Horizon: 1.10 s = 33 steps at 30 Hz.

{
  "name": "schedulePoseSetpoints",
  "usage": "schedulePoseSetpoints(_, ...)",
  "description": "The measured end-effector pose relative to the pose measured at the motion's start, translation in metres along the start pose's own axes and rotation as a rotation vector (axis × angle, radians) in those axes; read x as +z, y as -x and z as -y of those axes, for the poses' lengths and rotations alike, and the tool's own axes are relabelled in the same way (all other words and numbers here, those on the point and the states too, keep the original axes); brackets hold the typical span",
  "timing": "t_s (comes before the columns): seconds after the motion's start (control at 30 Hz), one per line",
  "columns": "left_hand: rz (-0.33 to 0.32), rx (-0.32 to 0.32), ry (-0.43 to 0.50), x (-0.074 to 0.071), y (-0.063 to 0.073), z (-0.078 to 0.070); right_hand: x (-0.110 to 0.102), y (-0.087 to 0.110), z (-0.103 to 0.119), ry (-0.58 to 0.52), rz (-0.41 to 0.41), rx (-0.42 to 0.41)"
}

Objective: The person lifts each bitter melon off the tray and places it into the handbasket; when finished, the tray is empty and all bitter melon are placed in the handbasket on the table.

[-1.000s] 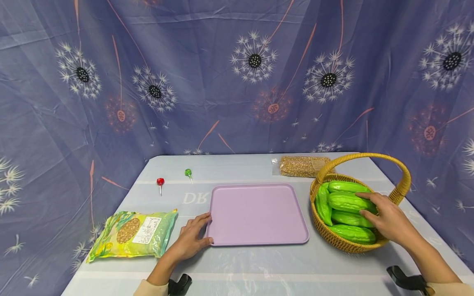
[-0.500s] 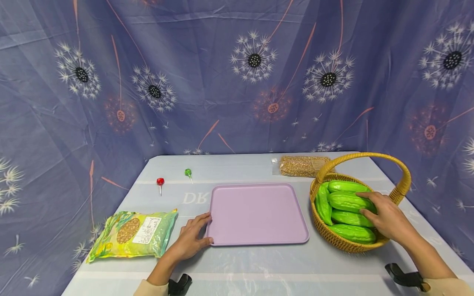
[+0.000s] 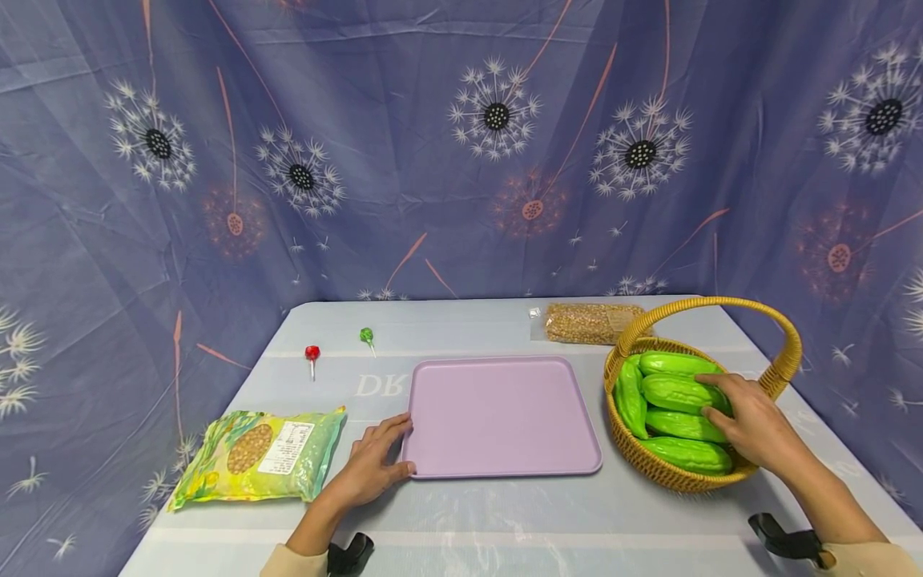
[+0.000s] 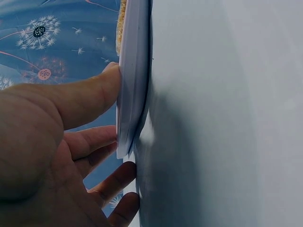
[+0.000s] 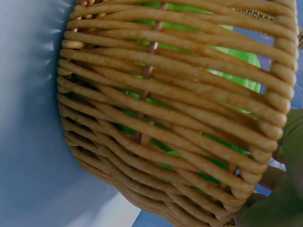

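A lilac rectangular tray [image 3: 501, 417] lies on the table. My left hand [image 3: 371, 469] touches its near left corner, fingers spread along the edge; in the left wrist view the thumb and fingertips meet the tray's rim [image 4: 132, 80]. To the right stands a yellow wicker basket [image 3: 638, 461] holding several green bitter melons [image 3: 688, 455]. My right hand [image 3: 764, 425] reaches over the basket's near right rim, thumb and fingers on opposite sides of one bitter melon [image 3: 674, 393] in the middle. The right wrist view shows mostly the basket wall [image 5: 175, 113].
A yellow-green bag [image 3: 252, 457] lies left of the left hand. Farther back are a red lollipop [image 3: 312, 353] and a green lollipop [image 3: 367, 336]. A clear pack of tan grains [image 3: 587, 324] sits behind the basket, whose arched handle [image 3: 721, 302] rises beside the right hand.
Both hands stay where they were on the tray and the bitter melon. Only the right wrist and sleeve shift slightly to the left.
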<state>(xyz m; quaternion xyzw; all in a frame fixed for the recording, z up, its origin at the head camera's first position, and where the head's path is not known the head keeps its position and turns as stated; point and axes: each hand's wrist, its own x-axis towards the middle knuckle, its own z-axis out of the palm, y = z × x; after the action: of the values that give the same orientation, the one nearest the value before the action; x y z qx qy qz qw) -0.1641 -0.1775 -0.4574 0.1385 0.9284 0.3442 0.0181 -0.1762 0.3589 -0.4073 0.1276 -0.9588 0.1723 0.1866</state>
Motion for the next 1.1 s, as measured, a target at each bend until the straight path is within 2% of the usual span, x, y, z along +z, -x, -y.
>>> schedulePoseSetpoints(0.23,0.003,-0.002,0.0,-0.001,-0.001,-0.001,-0.002,0.0,0.003,-0.013,-0.013,-0.006)
schedulePoseSetpoints(0.43,0.006,0.002,-0.007,-0.002,0.0,-0.002,-0.003,0.0,0.012,-0.032,-0.049,-0.045)
schedulePoseSetpoints(0.73,0.017,-0.004,-0.015,-0.004,0.0,-0.005,-0.003,0.002,0.033,-0.083,-0.128,-0.104)
schedulePoseSetpoints(0.9,0.004,-0.007,-0.009,-0.006,0.0,-0.01,0.001,0.001,0.045,-0.1,-0.164,-0.155)
schedulePoseSetpoints(1.1,-0.018,0.009,-0.01,-0.01,-0.002,-0.014,0.007,0.0,0.065,-0.096,-0.201,-0.172)
